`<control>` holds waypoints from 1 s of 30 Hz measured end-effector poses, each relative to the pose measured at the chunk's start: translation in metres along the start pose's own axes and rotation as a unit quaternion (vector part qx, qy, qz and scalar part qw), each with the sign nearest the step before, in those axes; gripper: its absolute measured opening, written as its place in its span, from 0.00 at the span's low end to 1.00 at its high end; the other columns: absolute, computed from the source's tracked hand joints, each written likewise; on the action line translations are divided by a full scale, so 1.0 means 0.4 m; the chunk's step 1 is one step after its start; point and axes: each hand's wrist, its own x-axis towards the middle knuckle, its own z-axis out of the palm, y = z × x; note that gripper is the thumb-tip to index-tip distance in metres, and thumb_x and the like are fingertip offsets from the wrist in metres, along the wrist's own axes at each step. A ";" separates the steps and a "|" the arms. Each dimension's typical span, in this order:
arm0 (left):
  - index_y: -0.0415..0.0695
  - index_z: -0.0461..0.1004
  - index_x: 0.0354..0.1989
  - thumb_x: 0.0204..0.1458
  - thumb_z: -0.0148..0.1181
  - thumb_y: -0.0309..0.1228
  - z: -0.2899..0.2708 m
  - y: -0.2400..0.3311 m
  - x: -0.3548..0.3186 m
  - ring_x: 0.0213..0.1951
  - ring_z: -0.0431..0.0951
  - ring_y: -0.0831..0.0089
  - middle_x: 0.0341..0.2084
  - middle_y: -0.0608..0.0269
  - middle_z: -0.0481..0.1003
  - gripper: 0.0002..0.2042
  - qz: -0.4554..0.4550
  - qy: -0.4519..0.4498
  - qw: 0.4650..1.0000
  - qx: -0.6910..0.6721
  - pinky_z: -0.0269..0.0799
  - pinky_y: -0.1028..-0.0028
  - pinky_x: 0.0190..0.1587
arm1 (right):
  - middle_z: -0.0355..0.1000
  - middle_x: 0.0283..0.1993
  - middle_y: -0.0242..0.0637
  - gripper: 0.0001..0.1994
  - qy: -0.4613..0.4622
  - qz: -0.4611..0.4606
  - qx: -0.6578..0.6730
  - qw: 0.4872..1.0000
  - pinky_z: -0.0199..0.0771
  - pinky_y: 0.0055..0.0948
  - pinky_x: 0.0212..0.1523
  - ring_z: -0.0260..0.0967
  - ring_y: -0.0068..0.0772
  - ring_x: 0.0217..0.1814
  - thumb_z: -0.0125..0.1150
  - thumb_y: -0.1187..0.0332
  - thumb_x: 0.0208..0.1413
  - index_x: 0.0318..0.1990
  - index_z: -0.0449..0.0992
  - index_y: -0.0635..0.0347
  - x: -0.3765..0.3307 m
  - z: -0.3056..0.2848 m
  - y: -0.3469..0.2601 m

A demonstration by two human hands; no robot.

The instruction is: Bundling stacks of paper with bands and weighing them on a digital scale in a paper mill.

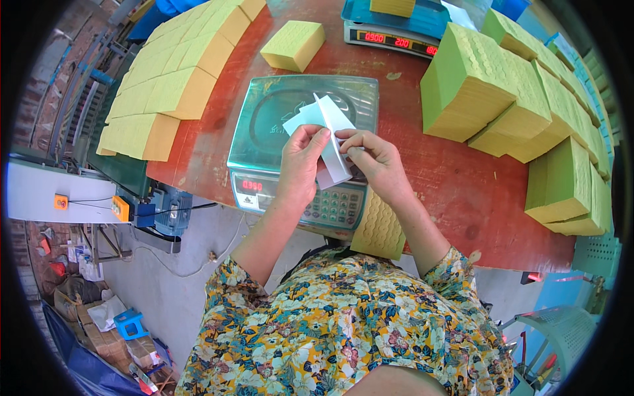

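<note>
Above a digital weighing scale (254, 99), my hands hold a small bundle of white paper sheets (338, 117), fanned at an angle. My left hand (302, 158) pinches the sheets from the left, its thumb on top. From the right, the bent fingers of my right hand (376, 162) close on the edge of the same sheets. The scale has a broad flat pan and a lit red display, with a keypad partly hidden below the sheets. Beside it, under my right forearm, lies a stack of yellow embossed paper (380, 228) at the table's front edge.
Yellow paper blocks (188, 89) stand in rows at the left, and taller stacks (469, 86) fill the right of the red table (456, 191). One single block (294, 45) lies behind the scale. A second scale (389, 36) bears another block. A motor (173, 210) sits below left.
</note>
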 end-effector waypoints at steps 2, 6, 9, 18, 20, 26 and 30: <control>0.42 0.70 0.39 0.59 0.60 0.34 -0.007 -0.007 0.004 0.34 0.73 0.83 0.33 0.68 0.73 0.09 0.001 0.002 1.000 0.001 0.75 0.77 0.34 | 0.74 0.51 0.37 0.05 -0.002 -0.009 -0.002 1.000 0.72 0.23 0.42 0.69 0.20 0.41 0.53 0.76 0.57 0.36 0.76 0.65 0.001 0.000 0.004; 0.42 0.71 0.39 0.59 0.61 0.34 -0.010 -0.012 0.004 0.34 0.73 0.82 0.34 0.68 0.73 0.09 0.002 0.002 1.000 -0.002 0.75 0.77 0.34 | 0.74 0.51 0.37 0.05 -0.001 -0.011 -0.011 1.000 0.72 0.23 0.41 0.69 0.20 0.41 0.53 0.75 0.57 0.36 0.76 0.65 0.000 -0.001 0.002; 0.42 0.70 0.40 0.59 0.61 0.34 -0.015 -0.015 0.006 0.34 0.73 0.82 0.34 0.68 0.72 0.09 0.004 -0.004 1.000 -0.001 0.75 0.77 0.34 | 0.74 0.51 0.37 0.06 -0.002 -0.007 -0.009 1.000 0.72 0.23 0.41 0.69 0.21 0.41 0.53 0.75 0.57 0.36 0.76 0.65 0.001 -0.002 0.002; 0.42 0.70 0.41 0.59 0.60 0.34 -0.008 -0.008 0.003 0.34 0.73 0.82 0.34 0.67 0.72 0.10 0.004 -0.007 1.000 0.007 0.76 0.76 0.35 | 0.74 0.52 0.37 0.06 0.004 0.000 -0.006 1.000 0.72 0.23 0.42 0.70 0.21 0.41 0.52 0.76 0.57 0.36 0.76 0.66 -0.001 -0.001 0.003; 0.42 0.70 0.41 0.59 0.60 0.34 -0.013 -0.013 0.004 0.34 0.73 0.82 0.34 0.67 0.72 0.09 0.008 -0.007 1.000 0.010 0.76 0.76 0.36 | 0.74 0.52 0.37 0.06 0.003 -0.021 -0.016 1.000 0.72 0.23 0.42 0.70 0.21 0.42 0.52 0.76 0.57 0.37 0.76 0.66 -0.001 -0.002 0.009; 0.41 0.72 0.39 0.60 0.57 0.31 -0.015 -0.012 -0.004 0.34 0.73 0.81 0.33 0.67 0.73 0.06 -0.002 0.011 1.000 0.006 0.76 0.76 0.36 | 0.73 0.52 0.37 0.06 0.001 0.002 -0.001 1.000 0.73 0.23 0.44 0.70 0.22 0.43 0.52 0.77 0.57 0.38 0.76 0.66 -0.003 -0.007 0.006; 0.40 0.73 0.37 0.60 0.55 0.28 -0.028 -0.029 0.011 0.34 0.74 0.80 0.32 0.67 0.73 0.05 -0.004 0.001 0.999 0.032 0.75 0.76 0.36 | 0.72 0.52 0.40 0.08 0.132 -0.123 -0.123 0.976 0.74 0.25 0.41 0.72 0.25 0.41 0.54 0.81 0.55 0.42 0.74 0.66 0.013 -0.024 -0.002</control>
